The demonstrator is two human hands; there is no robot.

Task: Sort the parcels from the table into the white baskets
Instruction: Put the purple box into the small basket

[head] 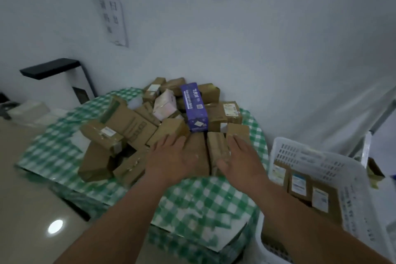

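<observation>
Several brown cardboard parcels are heaped on a table with a green-and-white checked cloth (199,197). Among them stand a purple box (195,109) and a pale pink one (165,104). My left hand (169,157) lies with straight fingers over a brown parcel (198,152) at the front of the heap. My right hand (242,156) reaches with straight fingers along the neighbouring brown parcel (216,148). A white basket (321,156) stands to the right of the table. It holds several labelled brown parcels (300,186).
A white unit with a black top (55,68) stands at the back left against the wall. Paper sheets (111,4) hang on the wall. The tiled floor (27,188) lies to the left of the table.
</observation>
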